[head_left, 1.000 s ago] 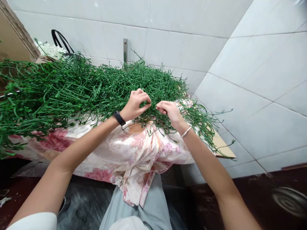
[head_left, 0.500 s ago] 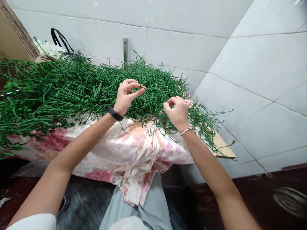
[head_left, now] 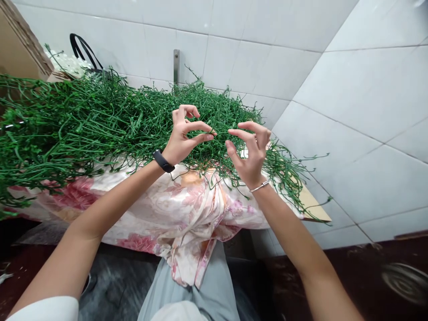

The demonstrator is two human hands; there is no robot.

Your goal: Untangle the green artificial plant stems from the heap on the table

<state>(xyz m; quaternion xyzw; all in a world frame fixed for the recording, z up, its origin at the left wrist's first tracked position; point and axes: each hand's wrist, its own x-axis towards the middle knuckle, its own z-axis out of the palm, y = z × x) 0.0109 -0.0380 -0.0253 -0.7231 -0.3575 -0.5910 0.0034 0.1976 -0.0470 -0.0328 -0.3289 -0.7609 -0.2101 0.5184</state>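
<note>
A large heap of thin green plastic-looking stems point(head_left: 96, 111) lies along the cloth-covered surface. Over its right part, my left hand point(head_left: 183, 133) pinches a thin green stem between thumb and index finger; the other fingers are curled loosely. A short green bit shows at the fingertips, and the rest blends into the heap. My right hand point(head_left: 250, 154) faces it from the right, a small gap away. Its thumb and index finger are apart, and I see nothing held between them. Both hands are above the stems.
A floral cloth point(head_left: 147, 209) drapes over the front edge towards my lap. Cardboard point(head_left: 316, 205) sticks out at the right corner. White tiled walls point(head_left: 261, 58) close off the back and right. White flowers point(head_left: 72, 64) and a cardboard box point(head_left: 20, 44) stand at back left.
My left hand has moved slightly right and down, with its pinch kept. My right hand's fingers have spread apart from a closed pinch, and its fingertips now point towards the left hand.
</note>
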